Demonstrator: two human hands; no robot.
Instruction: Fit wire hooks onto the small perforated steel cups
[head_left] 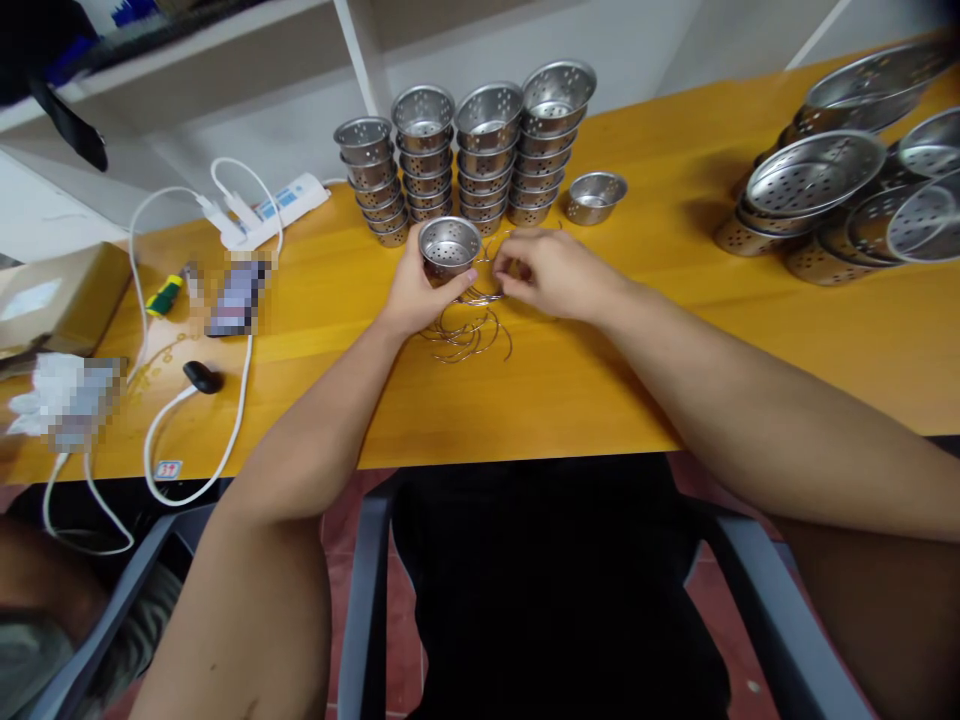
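Observation:
A small perforated metal cup point(448, 248) is gripped in my left hand point(417, 290), fingers wrapped round its side and the thumb near the front rim. The cup's open top faces up toward me. Just right of it, my right hand point(536, 270) is closed in a pinch, its fingertips at the thin curved metal wires point(472, 335). Whether a wire is between those fingertips is too small to tell. The wires lie in a loose pile on the table, below and between both hands.
Behind my hands stand several stacks of perforated cups point(489, 120), with a single cup point(596, 197) beside them. Larger perforated baskets point(814, 180) are at the right. Leftward lie a power strip point(289, 208), a phone point(238, 297), white cables and a cardboard box point(67, 295).

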